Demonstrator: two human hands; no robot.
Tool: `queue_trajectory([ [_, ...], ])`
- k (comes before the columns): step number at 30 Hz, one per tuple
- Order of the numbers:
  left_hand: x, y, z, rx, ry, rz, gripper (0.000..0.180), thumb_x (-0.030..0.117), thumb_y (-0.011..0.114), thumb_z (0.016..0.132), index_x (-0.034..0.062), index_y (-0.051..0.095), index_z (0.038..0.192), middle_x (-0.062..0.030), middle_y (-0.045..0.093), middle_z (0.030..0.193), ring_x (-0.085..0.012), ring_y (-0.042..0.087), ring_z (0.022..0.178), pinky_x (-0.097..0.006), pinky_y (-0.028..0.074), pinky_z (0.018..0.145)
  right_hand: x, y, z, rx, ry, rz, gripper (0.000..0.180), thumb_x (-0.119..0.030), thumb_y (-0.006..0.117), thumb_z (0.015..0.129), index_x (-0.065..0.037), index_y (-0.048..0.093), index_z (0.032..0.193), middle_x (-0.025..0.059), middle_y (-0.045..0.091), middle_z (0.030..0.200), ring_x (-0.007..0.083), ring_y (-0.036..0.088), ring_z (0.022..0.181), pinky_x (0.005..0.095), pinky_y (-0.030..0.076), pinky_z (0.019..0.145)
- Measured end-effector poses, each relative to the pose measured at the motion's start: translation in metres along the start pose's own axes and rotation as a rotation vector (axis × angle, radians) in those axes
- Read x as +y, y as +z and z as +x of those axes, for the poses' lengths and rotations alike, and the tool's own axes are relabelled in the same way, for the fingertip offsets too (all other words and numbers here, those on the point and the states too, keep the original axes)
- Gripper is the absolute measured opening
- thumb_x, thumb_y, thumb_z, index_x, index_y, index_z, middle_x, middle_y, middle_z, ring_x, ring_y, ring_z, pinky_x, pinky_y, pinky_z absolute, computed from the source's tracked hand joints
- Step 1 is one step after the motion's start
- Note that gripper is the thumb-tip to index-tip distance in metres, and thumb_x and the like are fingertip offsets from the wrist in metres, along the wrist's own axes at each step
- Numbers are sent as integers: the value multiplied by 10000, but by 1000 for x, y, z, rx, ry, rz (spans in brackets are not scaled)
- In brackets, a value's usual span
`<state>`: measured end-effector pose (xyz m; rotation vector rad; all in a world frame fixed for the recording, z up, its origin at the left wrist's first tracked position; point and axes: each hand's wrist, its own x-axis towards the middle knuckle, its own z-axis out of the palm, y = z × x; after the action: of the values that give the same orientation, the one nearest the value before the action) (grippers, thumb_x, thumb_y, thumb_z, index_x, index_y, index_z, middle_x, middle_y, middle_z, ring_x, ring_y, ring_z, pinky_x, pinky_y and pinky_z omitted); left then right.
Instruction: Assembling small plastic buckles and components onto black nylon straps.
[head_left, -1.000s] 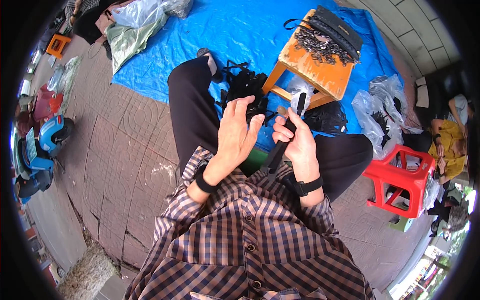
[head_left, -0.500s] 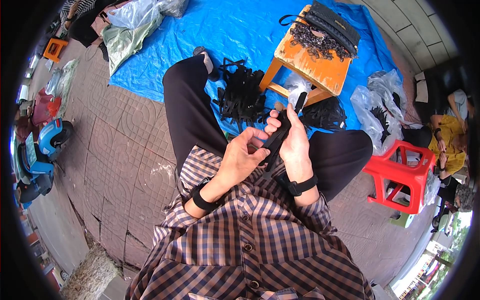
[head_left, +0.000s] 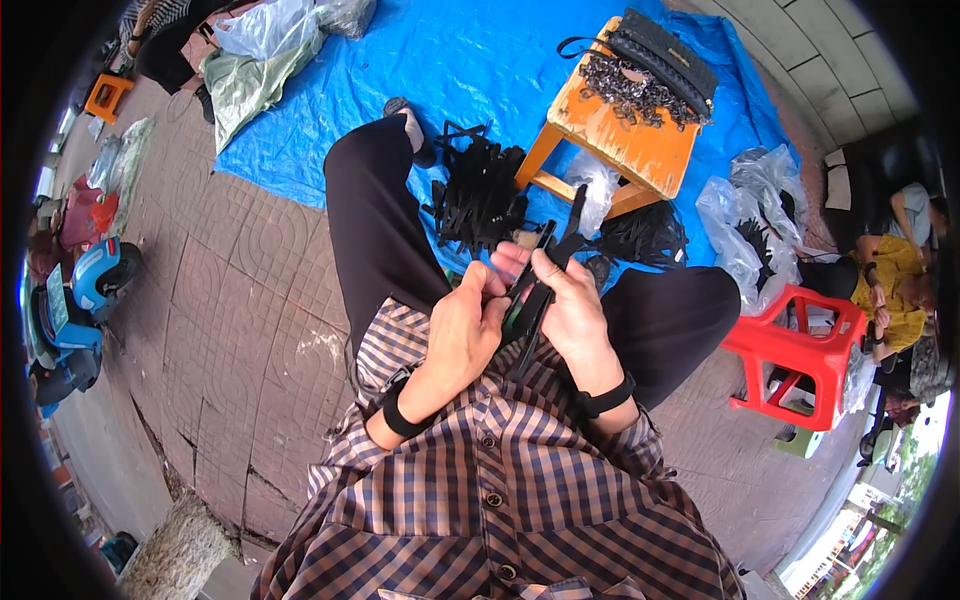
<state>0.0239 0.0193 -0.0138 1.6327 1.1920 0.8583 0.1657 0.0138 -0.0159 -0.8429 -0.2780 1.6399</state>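
Note:
Above my lap, several narrow black straps [head_left: 536,305] run between my two hands. My right hand [head_left: 578,315] is closed on them, with its thumb pressed along the top and one strap end standing up past the fingers. My left hand [head_left: 465,325] is beside it, thumb and forefinger pinched together at the near side of the straps; what that pinch holds is hard to make out. Beyond my hands a heap of similar black straps [head_left: 478,190] lies on the blue tarp [head_left: 350,85]. A second black pile [head_left: 645,236] sits below the wooden stool [head_left: 620,140].
On the stool lie a black quilted pouch [head_left: 660,62] and a heap of dark chain [head_left: 632,95]. Clear plastic bags [head_left: 740,220] are at the right, near a red plastic stool [head_left: 800,345]. People sit farther right. A blue scooter [head_left: 85,290] stands at the left.
My left hand has drawn back a little to the left, and its fingers are more pinched. The straps, bunched together before, are now fanned apart, and my right thumb has shifted over them.

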Motion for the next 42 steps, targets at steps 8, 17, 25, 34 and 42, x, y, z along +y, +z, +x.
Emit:
queue_trajectory([
  [8,-1,-7,4,44,5,194,153,-39,549,742,50,448,816,-136,582,675,-337,585,603,-387,440,521,-12,-6,7,-42,-51,-775,271,-257,548,902,7,607,900,56,608,707,98,545,553,238,438,488],
  [17,-11,-30,17,-59,-352,-707,21,37,474,892,44,461,907,-68,612,765,-138,612,625,-227,507,601,-77,-7,42,264,114,-809,150,-213,656,789,-86,575,784,-59,479,572,32,370,403,205,260,365],
  [25,2,-30,17,-272,-504,-1112,119,148,517,904,45,554,950,-67,612,771,-151,610,679,-258,517,659,-153,-67,154,561,-593,-1476,249,-221,642,770,-55,614,954,141,635,743,265,626,707,375,467,652],
  [34,-4,-27,17,-306,-358,-997,124,122,551,889,37,546,979,-54,616,799,-138,598,687,-251,487,704,-139,-76,161,547,-585,-1715,289,-210,654,760,-54,600,998,195,632,843,384,605,825,443,467,721],
  [42,-4,-21,13,-274,-275,-969,188,-61,436,851,31,498,1002,-72,604,857,-139,574,669,-231,457,661,-137,-83,159,608,-739,-1779,272,-210,628,795,5,599,959,193,583,911,390,571,865,459,445,728],
])
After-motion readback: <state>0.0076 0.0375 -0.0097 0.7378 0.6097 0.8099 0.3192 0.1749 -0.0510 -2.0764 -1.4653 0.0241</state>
